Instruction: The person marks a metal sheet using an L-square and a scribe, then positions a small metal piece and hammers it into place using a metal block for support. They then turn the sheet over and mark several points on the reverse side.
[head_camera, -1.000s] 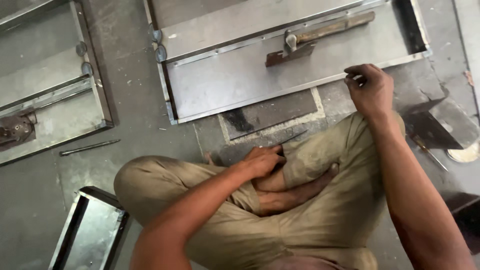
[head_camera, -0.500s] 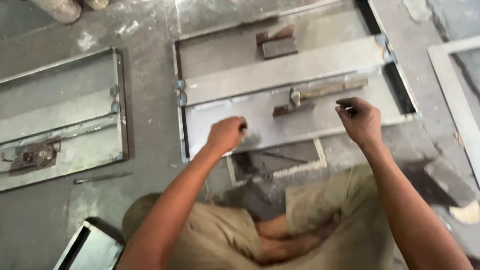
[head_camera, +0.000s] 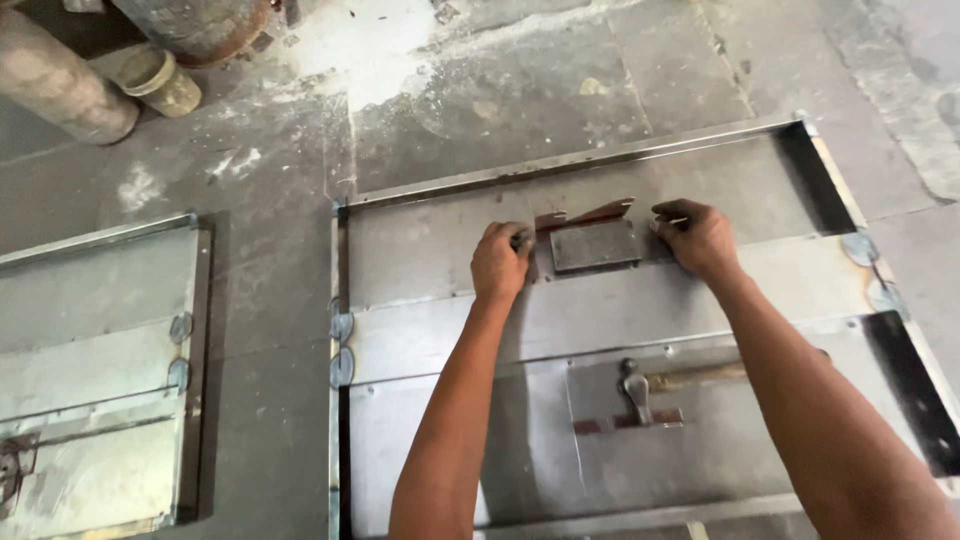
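Resting on the upper panel of a large steel door frame (head_camera: 600, 170) that lies flat on the concrete floor (head_camera: 270, 240), a small grey metal plate (head_camera: 594, 245) is flanked by both hands. The left hand (head_camera: 500, 262) is curled into a loose fist at the plate's left end, its fingers closed around a small dark object that is too hidden to be identified. The right hand (head_camera: 697, 238) is set at the plate's right end, fingers bent and pinched on a thin, pale piece at the edge. A rusty angled bracket (head_camera: 590, 214) is seen just behind the plate. Lower on the same frame, a hammer (head_camera: 670, 382) is laid across the panel. A second frame (head_camera: 100, 370) lies well apart at the left.
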